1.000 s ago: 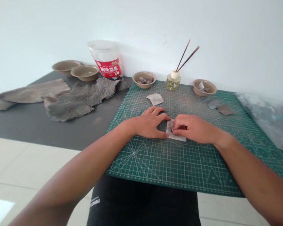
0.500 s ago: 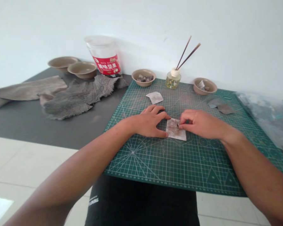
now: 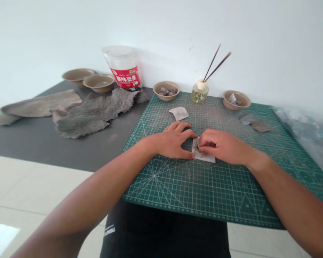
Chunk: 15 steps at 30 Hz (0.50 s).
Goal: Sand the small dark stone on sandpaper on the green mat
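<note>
— What differs from half a second ago?

— The right hand (image 3: 220, 147) has slid back over the small pale square (image 3: 203, 154), so its curled fingers now cover most of the top; before, it sat at the right edge and the whole square showed. The left hand (image 3: 174, 141) stays where it was. The view has also dropped a little, so everything sits lower.

— How do the hands lie now?

— The left hand rests palm down, fingers spread and loose, with thumb and forefinger tips pressed against the square's left edge, pinning it rather than gripping. The right hand is bent at the knuckles, its fingertips bunched and pressing on the square's upper part; whether they pinch something tiny there cannot be told. Both forearms reach in from the bottom corners.

— Where is the square?

— Flat on the green cutting mat (image 3: 210, 193), near its middle, between the two hands and touching both.

— And around them?

— Further back on the mat lie a folded white scrap (image 3: 179, 113), a bowl of small dark pieces (image 3: 166, 91), a little bottle with two sticks (image 3: 199, 92), another bowl (image 3: 236, 100) and two grey patches (image 3: 254, 122). A clear plastic bag (image 3: 309, 134) lies at the right. To the left, on the dark tabletop (image 3: 29, 138), are grey furry hides (image 3: 88, 113), two empty bowls (image 3: 90, 79) and a jar with a red label (image 3: 123, 68), all before a white wall (image 3: 271, 39).
</note>
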Each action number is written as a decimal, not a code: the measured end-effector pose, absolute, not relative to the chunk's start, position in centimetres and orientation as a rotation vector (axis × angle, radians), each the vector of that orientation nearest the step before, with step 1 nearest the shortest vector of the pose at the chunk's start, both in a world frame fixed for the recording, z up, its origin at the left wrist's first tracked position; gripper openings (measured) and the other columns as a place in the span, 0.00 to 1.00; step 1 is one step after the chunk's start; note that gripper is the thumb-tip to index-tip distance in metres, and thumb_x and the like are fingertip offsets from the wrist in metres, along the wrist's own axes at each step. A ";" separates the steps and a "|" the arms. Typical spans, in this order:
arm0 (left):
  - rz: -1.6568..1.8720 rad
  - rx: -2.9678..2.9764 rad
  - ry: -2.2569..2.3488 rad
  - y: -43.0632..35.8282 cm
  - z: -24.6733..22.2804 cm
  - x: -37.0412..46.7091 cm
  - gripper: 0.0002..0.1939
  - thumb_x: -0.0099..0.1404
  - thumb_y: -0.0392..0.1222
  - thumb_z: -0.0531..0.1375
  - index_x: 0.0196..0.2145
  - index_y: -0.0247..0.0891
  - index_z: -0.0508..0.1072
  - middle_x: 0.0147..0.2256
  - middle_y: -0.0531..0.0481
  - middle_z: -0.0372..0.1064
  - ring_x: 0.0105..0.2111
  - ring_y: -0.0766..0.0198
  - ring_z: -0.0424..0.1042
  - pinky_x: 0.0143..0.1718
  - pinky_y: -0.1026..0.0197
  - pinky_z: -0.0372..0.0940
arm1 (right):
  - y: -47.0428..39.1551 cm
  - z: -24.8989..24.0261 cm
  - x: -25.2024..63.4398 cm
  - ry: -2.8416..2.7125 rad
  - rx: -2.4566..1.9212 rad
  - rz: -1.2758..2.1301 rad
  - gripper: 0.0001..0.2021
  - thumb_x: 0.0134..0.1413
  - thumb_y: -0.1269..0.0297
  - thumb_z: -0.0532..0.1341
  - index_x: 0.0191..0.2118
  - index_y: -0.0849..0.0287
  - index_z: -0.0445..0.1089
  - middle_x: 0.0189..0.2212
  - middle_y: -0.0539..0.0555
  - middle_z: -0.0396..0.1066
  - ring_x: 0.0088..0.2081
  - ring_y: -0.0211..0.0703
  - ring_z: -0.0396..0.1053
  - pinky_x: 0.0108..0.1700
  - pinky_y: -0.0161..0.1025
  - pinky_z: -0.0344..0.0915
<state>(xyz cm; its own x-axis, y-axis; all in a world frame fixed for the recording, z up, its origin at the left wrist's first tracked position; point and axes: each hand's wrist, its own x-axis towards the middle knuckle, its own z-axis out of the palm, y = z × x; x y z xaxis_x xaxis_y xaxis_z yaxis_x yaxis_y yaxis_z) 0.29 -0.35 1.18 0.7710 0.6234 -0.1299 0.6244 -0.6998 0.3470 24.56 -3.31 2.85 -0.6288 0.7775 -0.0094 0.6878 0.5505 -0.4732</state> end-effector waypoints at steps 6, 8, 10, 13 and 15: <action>-0.016 2.583 0.961 -0.4 1.2 0.3 0.39 0.61 0.67 0.59 0.64 0.49 0.59 0.68 0.44 0.43 0.69 0.42 0.37 0.67 0.40 0.42 | -2.9 2.8 25.1 -2.621 -1.266 0.654 0.06 0.60 0.61 0.61 0.34 0.55 0.73 0.34 0.51 0.72 0.35 0.42 0.69 0.38 0.40 0.60; -0.019 2.591 0.951 -0.4 1.2 0.3 0.39 0.61 0.67 0.58 0.64 0.49 0.59 0.68 0.43 0.43 0.69 0.42 0.37 0.67 0.40 0.42 | -3.2 2.8 24.9 -2.648 -1.178 0.753 0.06 0.61 0.61 0.61 0.34 0.55 0.72 0.35 0.51 0.72 0.35 0.41 0.69 0.38 0.39 0.61; -0.015 2.598 0.951 -0.3 1.1 0.3 0.39 0.61 0.67 0.58 0.64 0.49 0.59 0.68 0.43 0.43 0.69 0.42 0.37 0.66 0.40 0.43 | -3.2 2.6 24.7 -2.601 -1.207 0.668 0.06 0.61 0.62 0.61 0.33 0.55 0.72 0.35 0.51 0.71 0.36 0.42 0.69 0.39 0.40 0.60; -0.001 2.604 0.950 -0.2 1.0 0.2 0.39 0.61 0.68 0.58 0.64 0.49 0.59 0.68 0.42 0.43 0.69 0.42 0.38 0.66 0.40 0.43 | -3.0 2.6 25.0 -2.530 -1.342 0.490 0.06 0.60 0.63 0.61 0.33 0.56 0.72 0.33 0.51 0.71 0.37 0.44 0.69 0.40 0.40 0.59; 0.000 2.605 0.942 -0.2 1.0 0.2 0.39 0.61 0.68 0.58 0.64 0.49 0.59 0.68 0.42 0.43 0.69 0.42 0.38 0.66 0.40 0.44 | -3.1 2.7 25.0 -2.574 -1.329 0.560 0.06 0.60 0.62 0.62 0.32 0.55 0.72 0.33 0.51 0.71 0.35 0.43 0.68 0.38 0.39 0.59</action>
<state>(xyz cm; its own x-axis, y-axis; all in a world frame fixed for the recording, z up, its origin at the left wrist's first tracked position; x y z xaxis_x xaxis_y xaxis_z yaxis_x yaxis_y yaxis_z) 0.23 -0.20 0.97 0.7764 0.6180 -0.1234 0.6180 -0.7082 0.3413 24.96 -3.10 2.66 -0.5796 0.8149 -0.0037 0.7427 0.5264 -0.4139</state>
